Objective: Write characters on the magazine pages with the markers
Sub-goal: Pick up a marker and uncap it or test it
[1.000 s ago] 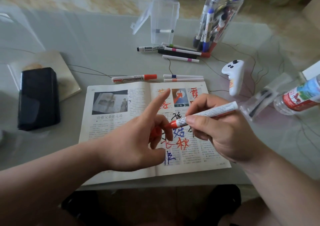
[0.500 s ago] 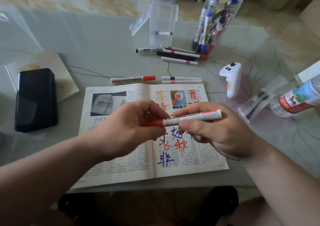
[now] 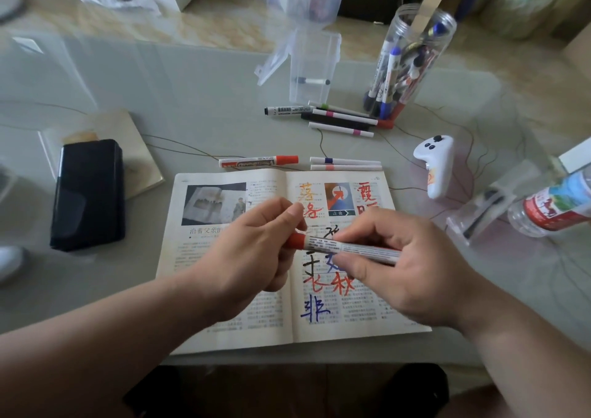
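An open magazine (image 3: 224,318) lies flat near the table's front edge. Its right page carries orange, red, black and blue handwritten characters. Above that page both hands hold one red marker (image 3: 348,247) level. My right hand (image 3: 403,270) grips the white barrel. My left hand (image 3: 252,251) is closed around the red cap end, which sits against the barrel. A second red marker (image 3: 259,161) and two thin white markers (image 3: 345,163) rest just beyond the magazine's top edge.
Several more markers (image 3: 339,120) lie further back beside a clear jar (image 3: 406,65) full of markers and a clear plastic box (image 3: 313,65). A black case (image 3: 88,193) sits at left on a notebook, a white controller (image 3: 436,165) and a water bottle (image 3: 553,206) at right.
My left hand, open with a finger raised beside the uncapped tip, closed over the marker's red end. The cap now sits on the marker, and the marker has turned level.
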`<act>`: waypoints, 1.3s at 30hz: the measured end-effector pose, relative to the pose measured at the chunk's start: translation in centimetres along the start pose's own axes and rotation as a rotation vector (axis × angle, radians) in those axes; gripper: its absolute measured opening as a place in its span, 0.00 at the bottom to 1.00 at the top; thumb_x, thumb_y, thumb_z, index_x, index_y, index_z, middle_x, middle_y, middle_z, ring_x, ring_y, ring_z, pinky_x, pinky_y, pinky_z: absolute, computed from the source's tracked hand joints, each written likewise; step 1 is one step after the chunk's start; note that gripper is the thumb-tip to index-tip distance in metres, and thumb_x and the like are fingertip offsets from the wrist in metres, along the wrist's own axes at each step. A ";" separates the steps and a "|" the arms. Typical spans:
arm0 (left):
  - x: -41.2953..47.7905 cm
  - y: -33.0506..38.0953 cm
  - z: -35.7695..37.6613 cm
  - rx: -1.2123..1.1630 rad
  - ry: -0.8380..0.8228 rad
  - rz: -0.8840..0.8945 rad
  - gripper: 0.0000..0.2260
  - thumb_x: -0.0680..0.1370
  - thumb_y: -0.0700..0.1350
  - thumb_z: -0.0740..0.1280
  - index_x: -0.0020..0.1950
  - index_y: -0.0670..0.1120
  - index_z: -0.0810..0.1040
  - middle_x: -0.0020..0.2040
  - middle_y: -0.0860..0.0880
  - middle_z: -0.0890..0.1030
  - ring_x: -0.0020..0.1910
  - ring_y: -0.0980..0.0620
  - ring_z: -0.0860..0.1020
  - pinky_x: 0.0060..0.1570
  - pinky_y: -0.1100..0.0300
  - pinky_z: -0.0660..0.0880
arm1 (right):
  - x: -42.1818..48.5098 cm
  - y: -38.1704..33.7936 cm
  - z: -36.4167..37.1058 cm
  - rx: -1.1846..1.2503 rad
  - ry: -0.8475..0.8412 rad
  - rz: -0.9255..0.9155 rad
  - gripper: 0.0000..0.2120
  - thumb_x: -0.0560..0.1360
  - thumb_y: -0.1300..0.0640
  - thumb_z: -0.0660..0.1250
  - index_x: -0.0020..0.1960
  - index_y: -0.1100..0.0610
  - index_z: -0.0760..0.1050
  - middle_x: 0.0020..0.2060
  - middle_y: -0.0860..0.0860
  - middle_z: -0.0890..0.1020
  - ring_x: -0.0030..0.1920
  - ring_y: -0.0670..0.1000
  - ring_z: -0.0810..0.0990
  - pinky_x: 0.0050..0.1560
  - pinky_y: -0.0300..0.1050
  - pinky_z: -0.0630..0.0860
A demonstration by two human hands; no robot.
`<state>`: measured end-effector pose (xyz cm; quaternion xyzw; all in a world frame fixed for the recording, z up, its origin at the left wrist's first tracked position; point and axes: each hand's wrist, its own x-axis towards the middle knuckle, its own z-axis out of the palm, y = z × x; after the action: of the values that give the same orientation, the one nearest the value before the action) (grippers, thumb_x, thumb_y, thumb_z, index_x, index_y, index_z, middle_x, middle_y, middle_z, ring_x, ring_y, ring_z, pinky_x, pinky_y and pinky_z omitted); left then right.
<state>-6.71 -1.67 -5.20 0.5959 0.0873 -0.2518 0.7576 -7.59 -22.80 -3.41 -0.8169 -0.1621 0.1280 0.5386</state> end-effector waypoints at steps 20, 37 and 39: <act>1.0 2.2 0.8 0.292 0.081 0.272 0.16 0.83 0.53 0.61 0.36 0.51 0.75 0.29 0.52 0.70 0.27 0.54 0.65 0.30 0.57 0.62 | 2.1 -1.8 -0.2 0.679 0.083 0.315 0.03 0.67 0.61 0.72 0.42 0.58 0.81 0.26 0.58 0.71 0.23 0.49 0.63 0.22 0.37 0.56; -1.1 8.3 0.6 0.900 0.373 0.636 0.23 0.76 0.58 0.67 0.27 0.46 0.67 0.25 0.57 0.72 0.27 0.58 0.69 0.30 0.69 0.67 | 5.0 -5.8 -2.3 0.113 0.542 -0.076 0.07 0.75 0.55 0.68 0.47 0.58 0.82 0.35 0.58 0.84 0.31 0.51 0.78 0.30 0.36 0.73; -1.0 8.7 0.6 0.885 0.365 0.625 0.23 0.76 0.57 0.68 0.28 0.44 0.68 0.24 0.56 0.70 0.25 0.56 0.68 0.28 0.66 0.67 | 7.0 -6.1 -4.6 -0.057 0.661 -0.143 0.04 0.76 0.57 0.71 0.47 0.59 0.79 0.33 0.54 0.84 0.29 0.49 0.80 0.31 0.40 0.75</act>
<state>-3.47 -0.50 2.82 0.8877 -0.0773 0.0787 0.4469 -0.20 -21.63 3.79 -0.8154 -0.0390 -0.1865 0.5467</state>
